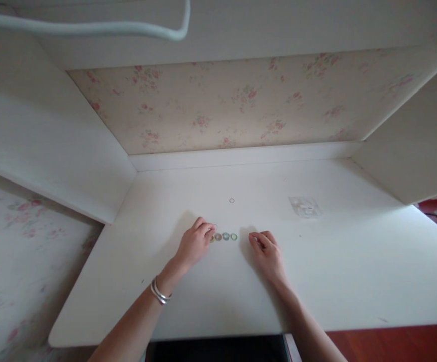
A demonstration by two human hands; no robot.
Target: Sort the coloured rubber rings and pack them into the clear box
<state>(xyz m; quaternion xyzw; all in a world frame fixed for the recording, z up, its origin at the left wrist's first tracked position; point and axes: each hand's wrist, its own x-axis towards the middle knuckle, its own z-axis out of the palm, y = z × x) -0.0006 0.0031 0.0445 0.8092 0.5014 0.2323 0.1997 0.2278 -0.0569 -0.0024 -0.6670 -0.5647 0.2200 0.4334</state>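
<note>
My left hand (197,240) is closed in a pinch, with a thin ring (215,226) at its fingertips. Just below those fingers lies a short row of small round pieces that look like rings; a green one (234,237), a blue-grey one (225,236) and a brownish one (218,237) show fully. The left end of the row is partly hidden by my left fingers. Right of the row, my right hand (268,254) hovers or rests with thumb and fingers pressed together; whatever is between them is hidden. Farther back, another thin ring (231,200) lies flat.
Everything lies on a white desk (346,266). A clear plastic bag (305,207) sits to the right, near the back. White side panels (48,115) frame the desk, and a white cable (90,28) hangs at top left. An open dark space (218,351) shows below the front edge.
</note>
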